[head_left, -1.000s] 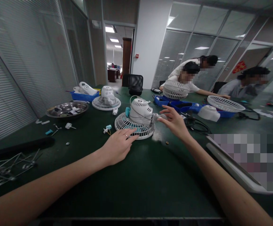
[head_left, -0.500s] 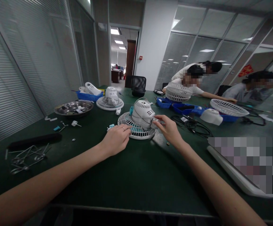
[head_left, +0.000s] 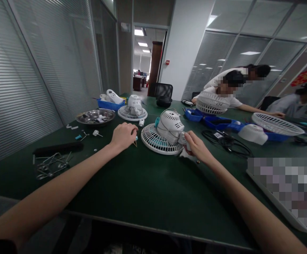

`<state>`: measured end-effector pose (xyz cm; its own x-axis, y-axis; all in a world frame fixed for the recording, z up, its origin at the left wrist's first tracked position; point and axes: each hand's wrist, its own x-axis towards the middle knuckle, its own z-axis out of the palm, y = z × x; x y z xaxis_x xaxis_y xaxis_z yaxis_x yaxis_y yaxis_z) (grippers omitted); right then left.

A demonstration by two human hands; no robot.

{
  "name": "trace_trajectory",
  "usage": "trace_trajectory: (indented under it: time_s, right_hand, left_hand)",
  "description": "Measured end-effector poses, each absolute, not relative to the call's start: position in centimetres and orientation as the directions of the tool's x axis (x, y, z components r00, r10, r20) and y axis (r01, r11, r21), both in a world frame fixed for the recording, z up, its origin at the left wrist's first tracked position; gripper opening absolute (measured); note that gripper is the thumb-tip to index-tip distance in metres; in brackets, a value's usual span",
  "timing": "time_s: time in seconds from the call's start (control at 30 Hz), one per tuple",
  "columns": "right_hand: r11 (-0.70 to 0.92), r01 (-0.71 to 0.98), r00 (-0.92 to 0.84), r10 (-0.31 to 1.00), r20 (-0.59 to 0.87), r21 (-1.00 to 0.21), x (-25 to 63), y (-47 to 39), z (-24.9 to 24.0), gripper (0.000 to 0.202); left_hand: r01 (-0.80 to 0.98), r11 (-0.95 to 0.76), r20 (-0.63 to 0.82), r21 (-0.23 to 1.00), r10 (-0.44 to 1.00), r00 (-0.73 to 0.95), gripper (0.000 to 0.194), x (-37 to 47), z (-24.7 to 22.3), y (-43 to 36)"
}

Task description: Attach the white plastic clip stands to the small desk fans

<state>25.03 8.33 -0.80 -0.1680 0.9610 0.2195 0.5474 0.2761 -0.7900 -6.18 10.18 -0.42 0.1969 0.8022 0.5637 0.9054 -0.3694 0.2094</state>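
Observation:
A white fan unit [head_left: 170, 127] with a slatted round grille [head_left: 153, 141] lies on the green table, grille down, a grey cord looped over its housing. My right hand [head_left: 197, 146] is closed on the fan's neck joint at the unit's right side. Left of the grille, my left hand [head_left: 124, 136] is off the fan, its fingers curled together over a small light-blue part, mostly hidden beneath them. Whether the fingers grip that part is hard to make out.
A metal bowl of small parts [head_left: 96, 121], a second fan unit [head_left: 134, 109] and a blue bin [head_left: 111, 104] stand behind. Metal rods [head_left: 52, 165] lie left, black cables [head_left: 226, 141] right. Several people sit or lean at the far right.
My left hand has left the grille's edge and moved left. My right hand has closed further around the fan's neck joint. The whole view has shifted, with things lying further right.

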Motion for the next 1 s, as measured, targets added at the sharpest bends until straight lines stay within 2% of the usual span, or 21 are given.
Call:
trace_trajectory:
  time_s: [0.07,0.17,0.27,0.43,0.53,0.67,0.8,1.0]
  right_hand:
    - [0.242,0.507,-0.229,0.963,0.142,-0.827,25.0,8.2,-0.6,0.039]
    - [0.124,0.380,-0.326,0.945,-0.008,-0.917,25.0,7.9,-0.2,0.040]
    - [-0.005,0.218,-0.437,0.894,-0.102,-0.976,25.2,7.6,0.0,0.041]
    - [-0.052,0.174,-0.544,0.827,-0.140,-0.983,25.2,7.3,0.3,0.058]
    - [-0.078,0.139,-0.583,0.800,-0.146,-0.987,24.9,7.2,0.4,0.066]
    - [-0.080,0.085,-0.599,0.792,-0.115,-0.993,24.4,7.1,0.2,0.063]
    - [-0.085,0.106,-0.568,0.812,-0.130,-0.991,24.0,7.2,-0.1,0.060]
    - [-0.076,0.136,-0.541,0.830,-0.138,-0.988,23.5,7.3,-0.5,0.049]
  left_hand:
    - [0.895,-0.349,0.490,0.277,0.853,0.181,0.026,-7.4,0.1,11.0]
    - [0.859,-0.392,0.383,0.330,0.887,0.257,0.028,-8.9,1.3,11.5]
    - [0.820,-0.478,0.294,0.314,0.870,0.395,0.031,-9.9,2.0,11.5]
    - [0.797,-0.533,0.116,0.284,0.844,0.524,0.046,-10.3,1.7,11.3]
    - [0.806,-0.539,0.125,0.246,0.842,0.525,0.049,-10.1,1.7,11.0]
    - [0.802,-0.549,0.118,0.234,0.835,0.537,0.049,-9.7,2.0,10.6]
    - [0.827,-0.525,0.104,0.204,0.851,0.514,0.050,-9.1,1.3,10.7]
    - [0.835,-0.534,0.242,0.135,0.835,0.495,0.049,-8.0,-0.7,10.8]
